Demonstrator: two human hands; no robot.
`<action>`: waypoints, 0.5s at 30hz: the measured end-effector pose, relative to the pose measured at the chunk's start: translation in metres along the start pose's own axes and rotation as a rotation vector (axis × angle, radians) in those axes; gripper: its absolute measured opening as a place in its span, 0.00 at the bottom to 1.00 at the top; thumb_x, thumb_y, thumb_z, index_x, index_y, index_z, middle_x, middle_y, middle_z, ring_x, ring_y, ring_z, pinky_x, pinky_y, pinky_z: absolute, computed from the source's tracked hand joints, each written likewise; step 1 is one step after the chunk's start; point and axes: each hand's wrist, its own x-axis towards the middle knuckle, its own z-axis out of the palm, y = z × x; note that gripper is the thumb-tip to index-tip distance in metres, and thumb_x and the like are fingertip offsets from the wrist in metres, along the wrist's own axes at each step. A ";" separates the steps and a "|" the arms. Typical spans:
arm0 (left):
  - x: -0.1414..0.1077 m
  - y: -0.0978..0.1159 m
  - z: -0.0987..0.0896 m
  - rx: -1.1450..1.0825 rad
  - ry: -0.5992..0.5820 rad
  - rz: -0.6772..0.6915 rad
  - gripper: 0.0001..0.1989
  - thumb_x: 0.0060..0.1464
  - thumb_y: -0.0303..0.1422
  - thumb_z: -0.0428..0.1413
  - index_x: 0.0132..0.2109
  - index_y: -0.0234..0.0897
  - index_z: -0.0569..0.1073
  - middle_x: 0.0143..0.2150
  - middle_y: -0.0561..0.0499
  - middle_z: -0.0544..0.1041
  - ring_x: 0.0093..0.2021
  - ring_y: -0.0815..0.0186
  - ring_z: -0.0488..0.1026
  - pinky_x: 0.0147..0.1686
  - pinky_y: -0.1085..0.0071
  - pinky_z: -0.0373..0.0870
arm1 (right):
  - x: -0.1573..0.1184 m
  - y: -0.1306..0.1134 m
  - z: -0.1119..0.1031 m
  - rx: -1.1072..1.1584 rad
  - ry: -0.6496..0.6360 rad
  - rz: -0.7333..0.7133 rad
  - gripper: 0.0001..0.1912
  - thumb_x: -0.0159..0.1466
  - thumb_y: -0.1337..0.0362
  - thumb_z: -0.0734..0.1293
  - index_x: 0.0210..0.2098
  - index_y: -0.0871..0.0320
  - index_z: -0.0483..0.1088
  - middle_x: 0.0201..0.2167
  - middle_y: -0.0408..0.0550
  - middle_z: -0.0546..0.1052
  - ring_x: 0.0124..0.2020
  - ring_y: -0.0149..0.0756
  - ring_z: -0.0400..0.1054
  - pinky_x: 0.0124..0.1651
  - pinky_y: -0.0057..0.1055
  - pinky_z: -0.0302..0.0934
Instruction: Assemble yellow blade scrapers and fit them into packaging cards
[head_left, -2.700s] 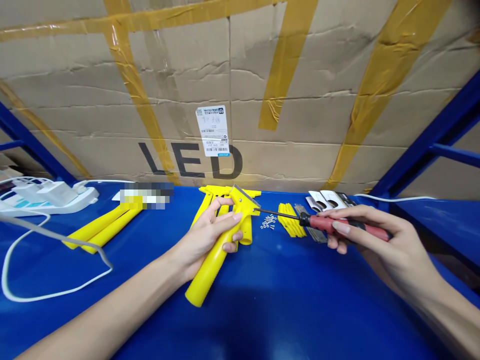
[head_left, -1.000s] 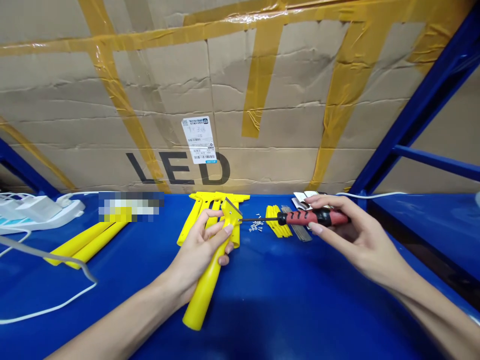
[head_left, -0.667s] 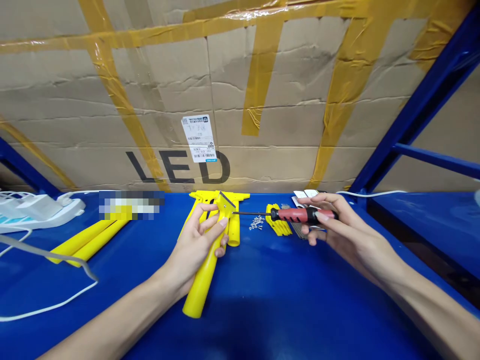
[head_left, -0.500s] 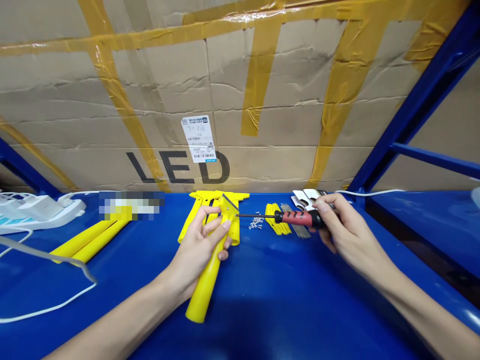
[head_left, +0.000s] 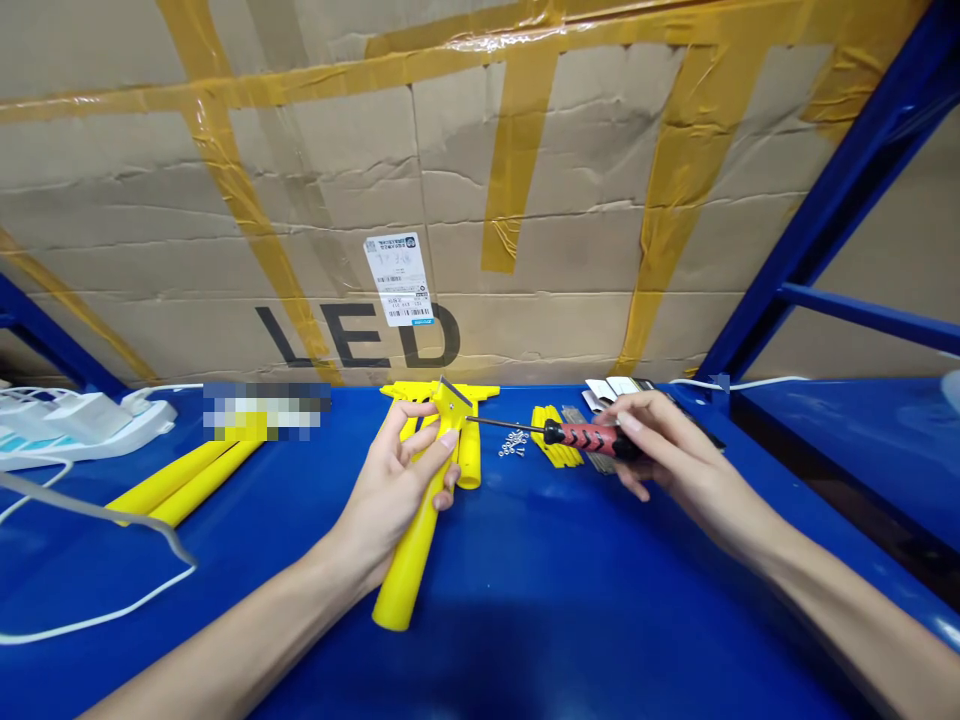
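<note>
My left hand (head_left: pixel 394 485) grips a yellow plastic scraper (head_left: pixel 409 560) by its handle, with the head and metal blade (head_left: pixel 450 405) pointing up and away. My right hand (head_left: pixel 675 460) holds a red-and-black screwdriver (head_left: pixel 589 436) by the grip. Its thin shaft points left, and the tip sits right at the scraper head. I cannot tell whether it touches. A small pile of screws (head_left: pixel 514 443) lies on the bench between my hands.
More yellow scraper bodies (head_left: pixel 439 392) lie behind my left hand, and loose yellow handles (head_left: pixel 180 485) lie to the left. Yellow pieces (head_left: pixel 551 437), metal strips (head_left: pixel 589 430) and white cards (head_left: pixel 607 390) sit ahead. A power strip (head_left: pixel 82 420) and white cable lie left; a cardboard box stands behind.
The screwdriver has come left, its tip moving from just off the scraper head to right at it. My right hand has turned the grip, and the scraper stands a little more upright.
</note>
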 end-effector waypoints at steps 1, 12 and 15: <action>0.000 0.000 0.000 0.003 0.000 -0.006 0.21 0.53 0.35 0.67 0.45 0.43 0.62 0.33 0.56 0.72 0.25 0.74 0.66 0.18 0.82 0.61 | 0.000 -0.002 -0.001 0.061 -0.017 -0.032 0.17 0.65 0.49 0.70 0.45 0.50 0.65 0.39 0.44 0.75 0.24 0.30 0.67 0.24 0.29 0.62; 0.001 -0.003 0.001 0.030 0.010 -0.052 0.24 0.51 0.36 0.69 0.45 0.44 0.61 0.31 0.58 0.71 0.25 0.74 0.66 0.18 0.81 0.61 | 0.000 -0.010 0.001 0.076 0.006 0.046 0.17 0.64 0.48 0.69 0.41 0.51 0.64 0.30 0.41 0.73 0.22 0.30 0.67 0.24 0.28 0.61; 0.001 -0.002 0.001 0.010 0.018 -0.054 0.24 0.50 0.36 0.69 0.45 0.44 0.62 0.32 0.58 0.72 0.25 0.74 0.66 0.19 0.81 0.61 | 0.001 -0.011 -0.001 0.151 -0.049 -0.024 0.17 0.62 0.52 0.73 0.42 0.51 0.65 0.32 0.41 0.73 0.25 0.31 0.68 0.28 0.29 0.63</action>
